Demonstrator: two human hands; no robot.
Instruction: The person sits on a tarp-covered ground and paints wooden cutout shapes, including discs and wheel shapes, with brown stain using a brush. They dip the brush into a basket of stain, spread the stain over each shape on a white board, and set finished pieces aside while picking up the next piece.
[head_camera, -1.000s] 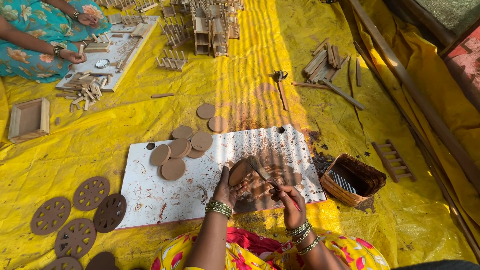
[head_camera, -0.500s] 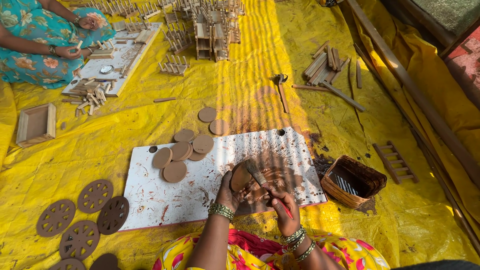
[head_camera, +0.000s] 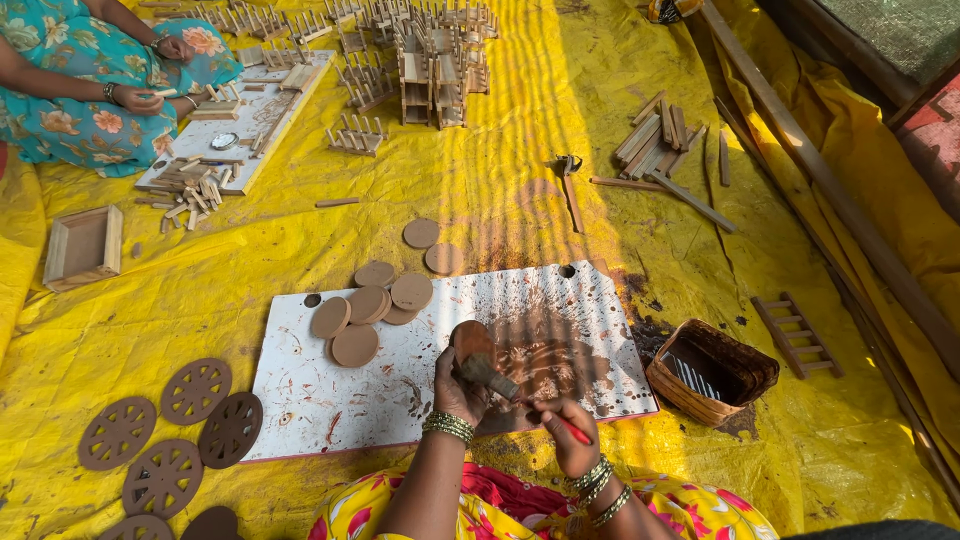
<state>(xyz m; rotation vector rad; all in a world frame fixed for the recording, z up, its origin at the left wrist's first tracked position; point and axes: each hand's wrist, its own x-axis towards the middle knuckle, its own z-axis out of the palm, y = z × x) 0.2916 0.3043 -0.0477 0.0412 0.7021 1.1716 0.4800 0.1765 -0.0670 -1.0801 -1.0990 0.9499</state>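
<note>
Closest to me, my left hand (head_camera: 458, 388) is clenched around a round brown disc (head_camera: 470, 340), holding it tilted up just above the white board (head_camera: 330, 400). My right hand (head_camera: 567, 437) is closed on a red-handled brush (head_camera: 505, 386), whose dark bristle end touches the disc's face. Both wrists carry stacked bangles over a yellow and pink patterned garment.

The board under my hands is flat, stained with brown smears that are heaviest on its right half. On its left part lies a loose overlapping cluster of plain discs (head_camera: 365, 308), smooth and matte brown. Just right of the board sits a small woven basket (head_camera: 712, 370), coarse and dark inside. Off the board's left edge, darker cut-out wheels (head_camera: 172, 435) with spoke holes lie flat on the crinkled yellow tarp (head_camera: 500, 170).

Further out, two more discs (head_camera: 432, 245) rest on the tarp, a small wooden ladder piece (head_camera: 797, 335) lies to the right, and an open wooden tray (head_camera: 84, 246) to the left. Beyond are loose wooden sticks (head_camera: 660, 130), stacked small wooden frames (head_camera: 420, 60), and another person's hand (head_camera: 135, 98) at a second board (head_camera: 235, 130).
</note>
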